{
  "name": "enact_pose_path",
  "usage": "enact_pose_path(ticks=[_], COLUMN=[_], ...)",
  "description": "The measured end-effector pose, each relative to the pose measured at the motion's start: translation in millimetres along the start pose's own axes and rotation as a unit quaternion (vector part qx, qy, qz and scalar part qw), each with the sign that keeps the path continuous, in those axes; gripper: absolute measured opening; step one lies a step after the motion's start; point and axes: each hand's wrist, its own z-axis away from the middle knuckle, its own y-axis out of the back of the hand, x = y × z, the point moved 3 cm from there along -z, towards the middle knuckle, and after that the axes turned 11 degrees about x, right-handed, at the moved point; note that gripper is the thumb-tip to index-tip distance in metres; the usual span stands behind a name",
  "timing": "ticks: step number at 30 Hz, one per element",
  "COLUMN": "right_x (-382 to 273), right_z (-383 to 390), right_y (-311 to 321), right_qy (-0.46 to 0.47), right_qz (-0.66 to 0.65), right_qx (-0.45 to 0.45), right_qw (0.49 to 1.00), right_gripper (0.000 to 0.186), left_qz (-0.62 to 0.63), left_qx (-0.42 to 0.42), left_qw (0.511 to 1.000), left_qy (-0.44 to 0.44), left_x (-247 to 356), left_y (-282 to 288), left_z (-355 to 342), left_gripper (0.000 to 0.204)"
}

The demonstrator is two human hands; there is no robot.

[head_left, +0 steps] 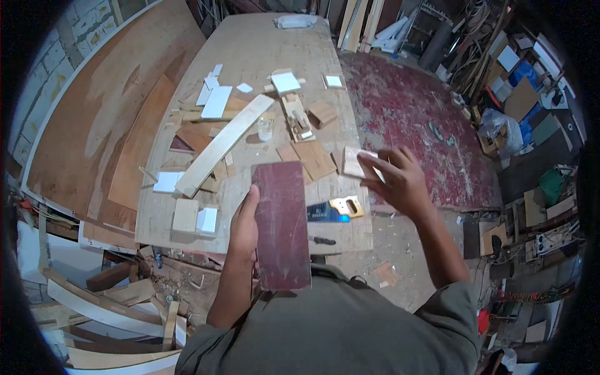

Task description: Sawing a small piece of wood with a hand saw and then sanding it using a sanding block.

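My left hand (244, 226) is closed on the left edge of a dark reddish-brown rectangular board (281, 225), held upright in front of my body. Its thumb lies along the edge, and the fingers behind are hidden. Over the table's right edge, my right hand (401, 187) pinches a small pale wooden block (354, 164) between thumb and fingers. The block is apart from the board. Close by on the worktable (262, 44) lies a handsaw (335, 210) with a blue blade and a pale yellow handle. A dark slim tool (322, 240) is beside it.
A long pale plank (226, 142) lies slanting across the table among white-faced offcuts (217, 102) and brown wood pieces (314, 159). A clear jar (265, 128) stands among them. Large plywood sheets (94, 125) lean at left. Scrap wood (106, 306) covers the lower left floor.
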Motion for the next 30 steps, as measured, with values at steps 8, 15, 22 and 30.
enact_pose_path(ticks=[8,15,22,30], right_x=[-39,-30,-36,-50], right_z=[15,52,72,81], right_y=[-3,-36,-37,-37], right_qy=[-0.074,-0.399,-0.544,-0.529], right_qz=[-0.131,-0.442,-0.702,-0.769], right_qx=[0.002,-0.052,-0.127,-0.129], right_qw=[0.989,0.802,0.441,0.335], right_gripper=[0.078,0.07,0.078,0.06], left_qz=[0.048,0.075,0.099,0.081], left_qx=[0.044,0.006,0.0,0.009], left_qw=[0.997,0.997,0.994,0.996], left_qy=[-0.05,-0.026,0.04,0.036], left_x=[5,-10,-16,-18], left_y=[-1,-6,-13,-19], left_z=[-1,-9,-8,-9], left_gripper=[0.05,0.05,0.048,0.05])
